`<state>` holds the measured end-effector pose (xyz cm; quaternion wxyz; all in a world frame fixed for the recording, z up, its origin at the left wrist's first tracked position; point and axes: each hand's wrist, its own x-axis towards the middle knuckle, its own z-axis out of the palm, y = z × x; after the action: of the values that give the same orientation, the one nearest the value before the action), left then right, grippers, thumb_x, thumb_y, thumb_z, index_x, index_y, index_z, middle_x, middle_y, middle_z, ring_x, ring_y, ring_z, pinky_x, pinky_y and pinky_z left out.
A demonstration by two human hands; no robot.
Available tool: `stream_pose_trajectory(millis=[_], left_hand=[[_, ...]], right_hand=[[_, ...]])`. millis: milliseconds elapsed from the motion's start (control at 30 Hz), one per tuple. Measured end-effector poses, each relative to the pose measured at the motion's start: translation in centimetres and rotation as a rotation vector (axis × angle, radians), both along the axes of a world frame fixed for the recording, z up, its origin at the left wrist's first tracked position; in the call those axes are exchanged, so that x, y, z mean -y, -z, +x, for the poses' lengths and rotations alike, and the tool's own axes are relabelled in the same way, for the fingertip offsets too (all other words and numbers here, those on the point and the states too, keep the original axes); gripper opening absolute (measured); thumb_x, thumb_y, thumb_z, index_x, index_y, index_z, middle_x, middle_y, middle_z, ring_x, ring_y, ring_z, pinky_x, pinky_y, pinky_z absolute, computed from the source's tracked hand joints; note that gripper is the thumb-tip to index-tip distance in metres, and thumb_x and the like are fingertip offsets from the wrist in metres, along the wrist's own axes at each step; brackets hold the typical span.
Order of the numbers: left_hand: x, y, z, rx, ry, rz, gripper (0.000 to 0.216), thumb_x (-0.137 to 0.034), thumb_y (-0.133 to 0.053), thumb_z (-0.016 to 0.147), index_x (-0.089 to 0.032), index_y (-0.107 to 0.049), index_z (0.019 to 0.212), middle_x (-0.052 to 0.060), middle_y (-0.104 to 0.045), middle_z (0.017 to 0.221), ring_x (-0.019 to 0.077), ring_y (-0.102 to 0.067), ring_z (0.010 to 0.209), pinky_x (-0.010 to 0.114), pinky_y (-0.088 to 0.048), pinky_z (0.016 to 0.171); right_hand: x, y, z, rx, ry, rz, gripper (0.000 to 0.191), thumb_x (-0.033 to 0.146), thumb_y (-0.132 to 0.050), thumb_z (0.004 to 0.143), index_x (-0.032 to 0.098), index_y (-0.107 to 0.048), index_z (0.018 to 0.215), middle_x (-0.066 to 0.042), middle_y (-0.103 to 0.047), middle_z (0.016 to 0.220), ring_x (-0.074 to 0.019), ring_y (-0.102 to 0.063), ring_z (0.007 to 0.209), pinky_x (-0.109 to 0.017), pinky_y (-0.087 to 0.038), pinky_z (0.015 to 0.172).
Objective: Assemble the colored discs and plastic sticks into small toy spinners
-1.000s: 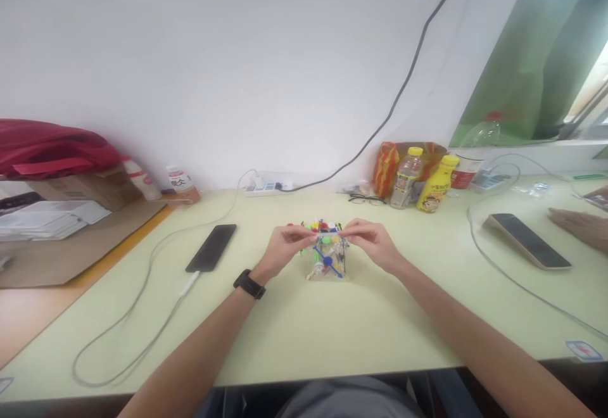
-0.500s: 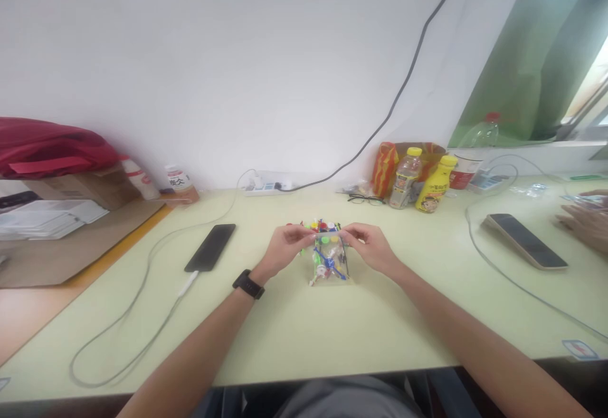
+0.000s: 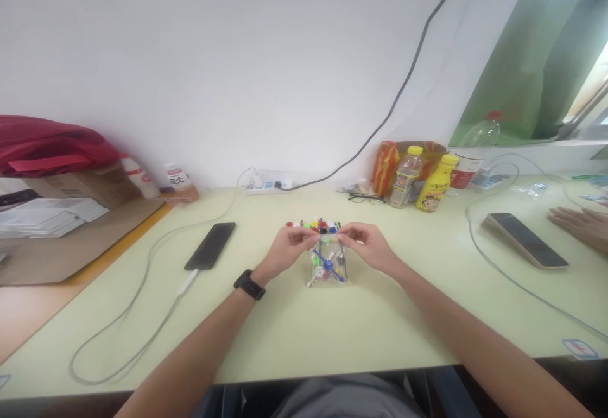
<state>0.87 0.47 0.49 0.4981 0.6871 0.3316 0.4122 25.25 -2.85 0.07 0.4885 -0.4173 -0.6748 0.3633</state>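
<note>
A small clear plastic bag (image 3: 327, 266) with colourful small parts inside stands on the pale green table (image 3: 304, 323) in front of me. My left hand (image 3: 285, 250), with a black watch on its wrist, pinches the bag's top left edge. My right hand (image 3: 368, 246) pinches the top right edge. Both hands have their fingers closed on the bag's mouth. Just behind the bag, several small colourful pieces (image 3: 313, 223) lie in a row on the table.
A black phone (image 3: 210, 246) on a white cable lies left of my hands. Drink bottles (image 3: 427, 180) and glasses (image 3: 365, 199) stand at the back right by a power strip (image 3: 266, 185). Another phone (image 3: 525, 239) and another person's hand (image 3: 579, 225) are at the right.
The bag has dropped slightly and my hands have shifted a little with it. The other person's hand at the right edge has moved and now lies flat.
</note>
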Motion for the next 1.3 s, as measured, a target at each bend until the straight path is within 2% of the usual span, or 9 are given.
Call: stream_pose_trajectory(millis=[100,267,467,700,867,967,1067,1233,1300], left_hand=[[0.0,0.2,0.1,0.0,0.006,0.052,0.031,-0.042,-0.08,0.085,-0.013,-0.081,0.095,0.009,-0.077,0.088,0.0178,-0.068,0.077,0.027,-0.055,0.071],[0.1,0.3,0.3,-0.027,0.005,0.114,0.03,-0.042,-0.08,0.086,-0.013,-0.081,0.092,0.009,-0.077,0.087,0.0174,-0.067,0.075,0.027,-0.054,0.068],[0.1,0.0,-0.2,-0.025,0.015,0.071,0.028,-0.04,-0.08,0.086,-0.014,-0.082,0.094,0.009,-0.077,0.086,0.0173,-0.067,0.075,0.027,-0.055,0.069],[-0.1,-0.6,-0.6,0.0,0.053,0.036,0.032,-0.037,-0.082,0.083,-0.015,-0.081,0.106,0.012,-0.078,0.103,0.0226,-0.072,0.093,0.032,-0.058,0.084],[-0.5,0.0,-0.6,0.004,0.0,0.118,0.028,-0.037,-0.08,0.086,-0.015,-0.083,0.103,0.011,-0.078,0.093,0.0198,-0.07,0.084,0.029,-0.056,0.076],[-0.4,0.1,-0.7,0.001,-0.01,0.141,0.027,-0.038,-0.079,0.086,-0.016,-0.084,0.103,0.01,-0.078,0.091,0.0195,-0.069,0.083,0.028,-0.055,0.074],[-0.1,0.0,-0.7,0.01,-0.003,0.088,0.028,-0.037,-0.081,0.085,-0.016,-0.083,0.103,0.012,-0.078,0.097,0.0218,-0.071,0.089,0.03,-0.056,0.079],[0.4,-0.1,-0.1,0.058,-0.016,0.066,0.026,-0.036,-0.086,0.079,-0.014,-0.083,0.092,0.012,-0.078,0.094,0.0226,-0.071,0.086,0.033,-0.058,0.081],[0.6,-0.1,0.2,0.057,0.0,0.069,0.029,-0.036,-0.086,0.079,-0.014,-0.082,0.096,0.013,-0.077,0.097,0.0228,-0.071,0.089,0.033,-0.058,0.083]], right_hand=[[0.3,-0.2,-0.4,0.048,0.022,-0.001,0.03,0.047,-0.076,0.084,0.019,-0.077,0.096,-0.007,-0.077,0.091,-0.0202,-0.067,0.076,-0.033,-0.054,0.07],[0.5,-0.4,-0.6,0.077,0.017,0.015,0.028,0.046,-0.076,0.084,0.019,-0.077,0.086,-0.006,-0.075,0.084,-0.0188,-0.064,0.073,-0.031,-0.051,0.066],[0.4,-0.5,-0.2,-0.075,-0.049,-0.061,0.028,0.046,-0.079,0.082,0.019,-0.081,0.091,-0.005,-0.07,0.08,-0.0174,-0.058,0.072,-0.032,-0.046,0.066],[-0.3,-0.1,0.8,-0.26,-0.085,-0.144,0.027,0.041,-0.081,0.078,0.023,-0.085,0.098,-0.002,-0.062,0.077,-0.0143,-0.05,0.069,-0.032,-0.042,0.066],[-0.9,0.6,1.0,-0.311,-0.129,-0.185,0.024,0.037,-0.079,0.078,0.024,-0.085,0.098,-0.005,-0.064,0.087,-0.0165,-0.055,0.077,-0.033,-0.045,0.071],[-0.8,0.5,1.1,-0.274,-0.118,-0.143,0.021,0.037,-0.077,0.079,0.024,-0.086,0.094,-0.005,-0.065,0.088,-0.0178,-0.057,0.078,-0.034,-0.047,0.073],[-0.6,0.1,1.3,-0.183,-0.106,-0.07,0.022,0.039,-0.074,0.083,0.023,-0.085,0.091,-0.007,-0.066,0.088,-0.0189,-0.058,0.079,-0.035,-0.048,0.074],[-0.1,-0.2,0.6,-0.054,-0.096,-0.033,0.036,0.05,-0.073,0.087,0.022,-0.08,0.109,-0.006,-0.07,0.09,-0.0201,-0.062,0.081,-0.033,-0.05,0.073],[0.1,-0.2,0.2,0.032,-0.1,-0.011,0.036,0.052,-0.072,0.088,0.021,-0.08,0.103,-0.006,-0.071,0.089,-0.0203,-0.063,0.081,-0.032,-0.049,0.071]])
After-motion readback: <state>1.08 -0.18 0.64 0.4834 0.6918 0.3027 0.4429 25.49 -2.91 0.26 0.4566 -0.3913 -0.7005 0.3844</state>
